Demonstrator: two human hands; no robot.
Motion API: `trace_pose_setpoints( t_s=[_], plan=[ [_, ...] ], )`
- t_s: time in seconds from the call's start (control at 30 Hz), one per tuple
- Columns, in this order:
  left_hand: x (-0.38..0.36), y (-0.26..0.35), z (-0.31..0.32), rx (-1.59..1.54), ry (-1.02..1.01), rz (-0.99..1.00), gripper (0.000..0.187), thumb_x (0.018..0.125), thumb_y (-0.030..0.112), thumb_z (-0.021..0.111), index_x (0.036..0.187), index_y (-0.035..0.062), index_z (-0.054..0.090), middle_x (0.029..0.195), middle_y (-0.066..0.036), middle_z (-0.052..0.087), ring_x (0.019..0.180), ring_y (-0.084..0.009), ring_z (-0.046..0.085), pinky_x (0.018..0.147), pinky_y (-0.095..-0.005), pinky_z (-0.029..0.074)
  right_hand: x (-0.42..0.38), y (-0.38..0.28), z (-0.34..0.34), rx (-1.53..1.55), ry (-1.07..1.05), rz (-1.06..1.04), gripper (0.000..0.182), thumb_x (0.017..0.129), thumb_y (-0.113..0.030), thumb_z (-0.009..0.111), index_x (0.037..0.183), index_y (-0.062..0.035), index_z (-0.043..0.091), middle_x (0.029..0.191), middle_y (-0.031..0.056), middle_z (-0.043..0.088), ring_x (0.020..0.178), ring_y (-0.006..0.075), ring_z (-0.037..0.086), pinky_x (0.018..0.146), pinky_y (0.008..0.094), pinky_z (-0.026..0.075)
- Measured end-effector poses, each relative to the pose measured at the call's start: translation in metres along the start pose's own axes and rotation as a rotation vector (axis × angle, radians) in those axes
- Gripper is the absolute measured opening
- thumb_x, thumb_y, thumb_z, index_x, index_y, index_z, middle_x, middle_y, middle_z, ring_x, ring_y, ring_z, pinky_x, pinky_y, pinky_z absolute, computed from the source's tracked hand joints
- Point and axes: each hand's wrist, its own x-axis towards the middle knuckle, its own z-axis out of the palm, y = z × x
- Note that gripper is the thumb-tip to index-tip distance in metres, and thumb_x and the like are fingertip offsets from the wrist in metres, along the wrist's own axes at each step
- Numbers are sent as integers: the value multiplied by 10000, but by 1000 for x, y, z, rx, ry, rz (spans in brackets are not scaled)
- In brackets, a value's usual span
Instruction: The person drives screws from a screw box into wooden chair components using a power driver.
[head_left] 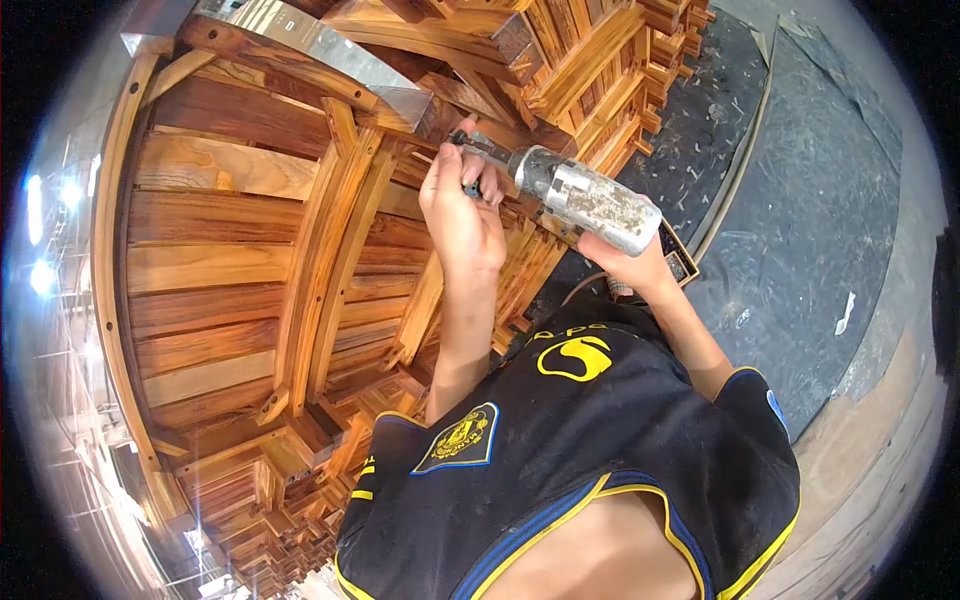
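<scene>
A worn silver cylindrical tool (590,198) lies tilted between my hands, its narrow dark front end pointing up and left at the wooden frame (400,140). My left hand (465,205) has its fingers curled round that front end, with small dark parts showing between them. Under the rear of the silver body, my right hand (630,265) is closed on the tool; its fingers and the handle are mostly hidden. The tool's tip is close to a dark wooden piece, and whether they touch is unclear.
Slatted wooden panels (215,260) with curved rails fill the left side. More stacked wooden frames (590,70) stand at the top. Dark sheeting (800,220) covers the floor at right, with scraps on it. A small box (680,262) sits beyond my right wrist.
</scene>
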Motion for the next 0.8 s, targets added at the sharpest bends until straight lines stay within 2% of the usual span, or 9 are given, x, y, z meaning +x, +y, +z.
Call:
trace_pose_setpoints(
  t_s=[0.07, 0.2, 0.33, 0.53, 0.8],
  plan=[
    [2, 4, 1, -19, 0, -18, 333, 961, 203, 454, 1211, -14, 483, 644, 58, 354, 566, -85, 350, 529, -232, 285, 4, 2, 1, 42, -10, -2, 325, 624, -17, 694, 942, 10, 632, 880, 51, 667, 795, 94, 601, 739, 258, 468],
    [4, 7, 1, -72, -22, -39, 337, 958, 204, 461, 1213, -15, 484, 640, 58, 352, 562, -83, 343, 529, -230, 278, 21, -12, -2, 124, -88, 28, 279, 624, -10, 660, 901, 14, 643, 811, 44, 665, 731, 78, 593, 689, 243, 474],
    [5, 6, 5, -30, 21, 29, 309, 960, 206, 468, 1170, -13, 529, 619, 37, 342, 512, -88, 347, 477, -236, 278, 25, -6, -4, 52, -103, -21, 271, 618, -11, 660, 888, 9, 646, 760, 37, 659, 678, 73, 585, 658, 235, 473],
    [4, 7, 3, -20, 17, 43, 318, 961, 210, 469, 1177, -17, 525, 624, 34, 344, 516, -87, 352, 481, -236, 288, 24, -2, 1, 140, -110, 48, 268, 620, -20, 670, 886, 2, 645, 774, 43, 660, 689, 83, 591, 670, 244, 472],
    [1, 10, -1, -58, -3, 25, 283, 959, 164, 454, 1152, -30, 527, 621, 35, 349, 515, -74, 340, 471, -227, 285, 20, -9, 2, 65, -72, 64, 284, 620, -21, 683, 901, -1, 642, 802, 46, 667, 723, 95, 608, 689, 249, 476]
  ],
)
